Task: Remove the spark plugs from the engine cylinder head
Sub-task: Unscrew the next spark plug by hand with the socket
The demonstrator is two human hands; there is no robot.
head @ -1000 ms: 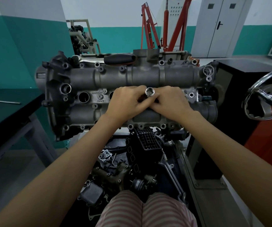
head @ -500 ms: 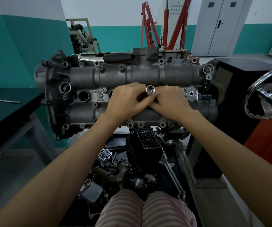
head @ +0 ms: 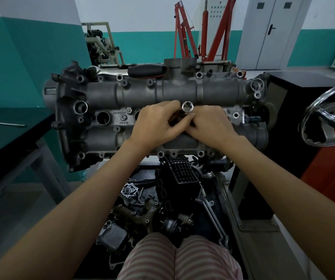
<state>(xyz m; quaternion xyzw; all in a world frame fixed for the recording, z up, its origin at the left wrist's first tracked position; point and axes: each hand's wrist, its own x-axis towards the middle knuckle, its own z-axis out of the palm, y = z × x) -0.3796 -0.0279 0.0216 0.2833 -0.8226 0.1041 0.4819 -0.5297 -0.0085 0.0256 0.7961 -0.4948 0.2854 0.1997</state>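
Note:
A grey engine cylinder head (head: 106,93) stands in front of me on a stand. A shiny spark plug socket (head: 187,107) sticks up from a plug well in its middle, hex opening towards me. My left hand (head: 156,123) and my right hand (head: 211,124) meet around the socket, fingers curled on its shaft from both sides. Two open plug wells (head: 103,118) show to the left of my hands. No spark plug is visible; the hands hide the wells beneath them.
A black-handled tool (head: 146,70) lies on the head's far edge. Loose engine parts (head: 162,199) fill a tray below. A dark bench (head: 5,134) stands at left, a chrome handwheel (head: 328,118) and black cabinet at right, a red engine hoist (head: 184,31) behind.
The socket has risen slightly out of the well and both hands have shifted up with it, still wrapped around it.

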